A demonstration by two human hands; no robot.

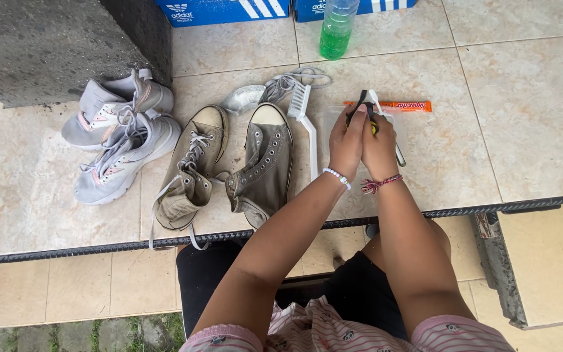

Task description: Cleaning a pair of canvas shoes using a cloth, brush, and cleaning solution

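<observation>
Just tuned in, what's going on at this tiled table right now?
A seated person has both hands together over a clear tray: the left hand and right hand close on a small dark tool. What kind of tool it is cannot be told. An orange tube lies just beyond, and a white brush to the left. Two worn olive high-top sneakers and a pair of pale grey trainers wait untouched. A green bottle stands further back.

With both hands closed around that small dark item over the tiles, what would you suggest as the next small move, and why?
Probably part the hands and lift the dark item clear. The left hand and right hand press together around it, hiding what it is, directly above the orange tube, with the white brush beside them.
</observation>
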